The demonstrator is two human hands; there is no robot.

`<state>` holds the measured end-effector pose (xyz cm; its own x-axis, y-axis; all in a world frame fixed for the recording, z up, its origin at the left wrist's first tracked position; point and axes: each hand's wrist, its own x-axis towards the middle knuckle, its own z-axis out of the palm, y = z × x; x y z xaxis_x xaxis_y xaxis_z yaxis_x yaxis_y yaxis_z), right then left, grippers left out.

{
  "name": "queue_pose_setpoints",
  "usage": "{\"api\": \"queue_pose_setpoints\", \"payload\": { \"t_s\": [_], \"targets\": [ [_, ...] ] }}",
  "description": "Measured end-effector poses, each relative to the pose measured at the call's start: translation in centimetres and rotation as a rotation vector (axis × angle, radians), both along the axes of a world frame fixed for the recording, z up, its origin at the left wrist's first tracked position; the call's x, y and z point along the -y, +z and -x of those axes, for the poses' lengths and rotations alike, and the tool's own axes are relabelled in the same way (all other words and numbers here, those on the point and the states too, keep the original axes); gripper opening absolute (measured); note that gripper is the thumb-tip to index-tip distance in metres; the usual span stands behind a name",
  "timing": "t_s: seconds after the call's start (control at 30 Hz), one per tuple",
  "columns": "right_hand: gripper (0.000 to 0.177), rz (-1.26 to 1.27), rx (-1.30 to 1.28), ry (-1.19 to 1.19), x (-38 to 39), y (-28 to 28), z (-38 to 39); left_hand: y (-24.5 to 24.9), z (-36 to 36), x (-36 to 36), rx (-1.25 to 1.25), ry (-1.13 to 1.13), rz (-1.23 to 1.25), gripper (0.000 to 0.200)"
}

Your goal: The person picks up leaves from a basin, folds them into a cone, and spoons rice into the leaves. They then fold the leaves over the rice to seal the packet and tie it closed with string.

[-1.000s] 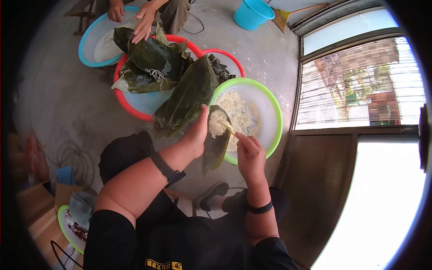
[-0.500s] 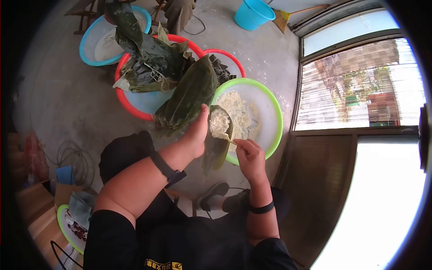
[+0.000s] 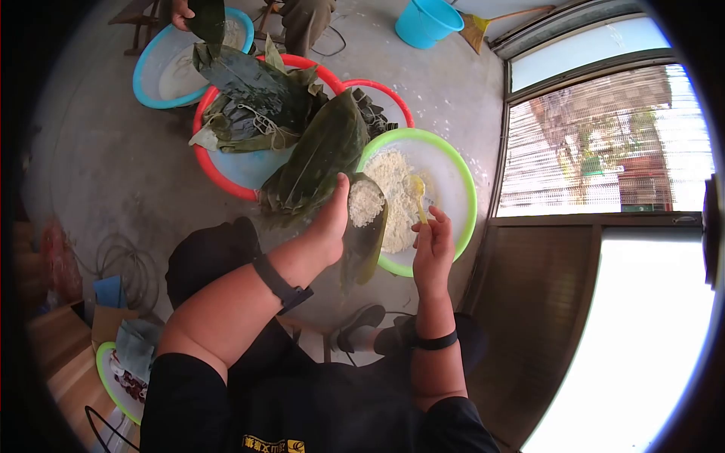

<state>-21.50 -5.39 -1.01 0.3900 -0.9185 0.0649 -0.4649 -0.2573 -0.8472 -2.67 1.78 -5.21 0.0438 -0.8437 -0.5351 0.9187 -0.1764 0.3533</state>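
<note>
My left hand [image 3: 328,225] is closed around a folded green leaf [image 3: 367,255], its thumb pointing up and its fingers mostly hidden behind. White rice [image 3: 366,202] fills the leaf's upper end. Between the fingertips of my right hand [image 3: 433,245] is the handle of a small yellow spoon [image 3: 419,190]. The spoon's bowl is over the green-rimmed basin [image 3: 470,185], at the edge of the loose rice [image 3: 391,172] in it. Just left of that basin, a large dark leaf [image 3: 321,147] slopes across a red-rimmed basin [image 3: 208,170].
More wet leaves [image 3: 257,94] pile up in the red-rimmed basin. Behind it, a co-worker's hand [image 3: 181,13] holds a leaf above a blue basin [image 3: 143,90]. A blue bucket [image 3: 428,24] and a broom [image 3: 474,32] stand at the back. Low left is a green-rimmed plate [image 3: 113,377].
My right hand has moved the spoon right, from the leaf to over the basin. The rice in the leaf lies flatter. The co-worker's leaf has lifted off the pile, toward the back left.
</note>
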Motion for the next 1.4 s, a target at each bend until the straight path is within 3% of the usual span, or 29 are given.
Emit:
{"api": "queue_pose_setpoints", "payload": {
  "t_s": [0.03, 0.13, 0.2, 0.4, 0.53, 0.6, 0.7, 0.8, 0.9, 1.0, 1.13, 1.27, 1.37, 1.4],
  "targets": [
    [0.033, -0.076, -0.01, -0.044, 0.4, -0.4, 0.3, -0.1, -0.1, 0.0, 0.007, -0.008, -0.035, 0.08],
    [0.031, -0.105, -0.405, 0.093, 2.2, -4.8, 3.0, 1.5, 0.1, -0.3, 0.125, 0.066, -0.042, 0.086],
    [0.031, 0.0, -0.618, 0.219, 2.9, -9.2, 5.4, -1.5, 0.2, 0.1, 0.127, 0.048, -0.094, 0.09],
    [0.027, 0.097, -0.746, 0.133, 1.0, -7.2, 4.0, -0.1, 0.4, 0.2, 0.208, 0.058, -0.144, 0.094],
    [0.029, 0.192, -0.776, 0.244, 1.8, -8.4, 5.3, 0.4, 0.3, 0.2, 0.173, 0.059, -0.008, 0.093],
    [0.029, 0.154, -0.9, 0.324, 2.2, -8.7, 4.8, -0.2, 0.4, 0.2, 0.168, 0.054, -0.038, 0.092],
    [0.03, 0.232, -0.851, 0.354, 2.2, -11.5, 5.0, -1.6, 0.5, 0.4, 0.189, 0.061, -0.088, 0.092],
    [0.028, 0.147, -0.994, 0.393, 1.8, -9.9, 3.3, -0.5, 0.4, 0.3, 0.207, 0.062, -0.112, 0.092],
    [0.028, -0.117, -0.998, 0.442, 1.5, -5.6, 1.1, -1.3, 0.3, 0.4, 0.168, 0.05, -0.052, 0.092],
    [0.032, 0.001, -0.633, 0.204, 1.3, -5.3, 2.2, -1.5, 0.3, 0.8, 0.173, 0.056, -0.045, 0.091],
    [0.031, -0.191, -0.182, 0.12, 2.1, -2.8, 1.7, -1.3, 0.8, 0.7, 0.227, -0.023, -0.079, 0.096],
    [0.035, -0.119, -0.061, 0.152, 0.8, 1.7, -1.2, 1.4, 0.9, -0.5, 0.247, -0.109, -0.099, 0.097],
    [0.034, -0.102, -0.217, 0.184, -0.5, 3.9, -3.3, 4.4, 0.6, -2.1, 0.27, -0.14, -0.085, 0.097],
    [0.034, -0.134, -0.163, 0.187, -0.8, 4.5, -3.8, 2.4, 0.2, -2.1, 0.163, -0.204, 0.088, 0.093]
  ]
}}
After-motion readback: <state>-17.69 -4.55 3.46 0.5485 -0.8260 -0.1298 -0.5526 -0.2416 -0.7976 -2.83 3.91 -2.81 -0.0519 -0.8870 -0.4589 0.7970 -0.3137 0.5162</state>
